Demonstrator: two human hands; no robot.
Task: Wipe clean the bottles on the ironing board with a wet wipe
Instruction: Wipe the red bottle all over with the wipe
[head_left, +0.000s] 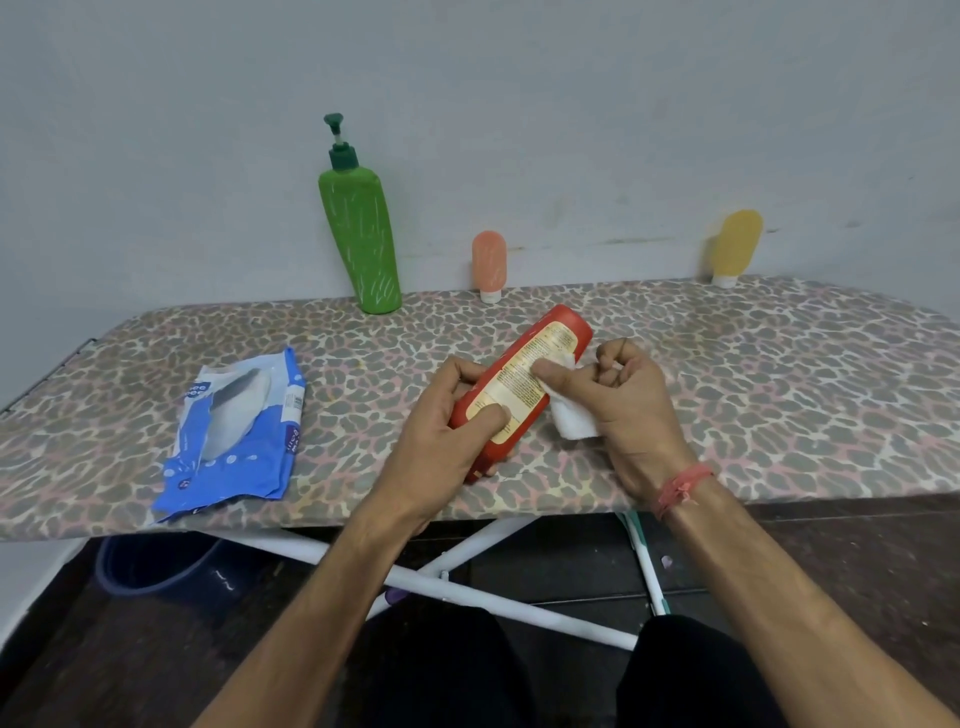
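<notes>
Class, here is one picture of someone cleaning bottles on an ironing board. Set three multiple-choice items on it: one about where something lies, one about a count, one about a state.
1. Where does the wet-wipe pack lie?
A. left of the left hand
B. behind the green pump bottle
C. on the floor

2. How many bottles stand upright along the wall?
A. one
B. three
C. five

3. What is the state of the red bottle?
A. standing untouched at the board's edge
B. held tilted over the ironing board in a hand's grip
C. lying inside the pack

Answers:
1. A: the blue pack rests on the board's left part.
2. B: the green pump bottle, the small orange tube and the yellow tube stand there.
3. B: the left hand holds it, while the right hand presses a white wipe on its label.
</notes>
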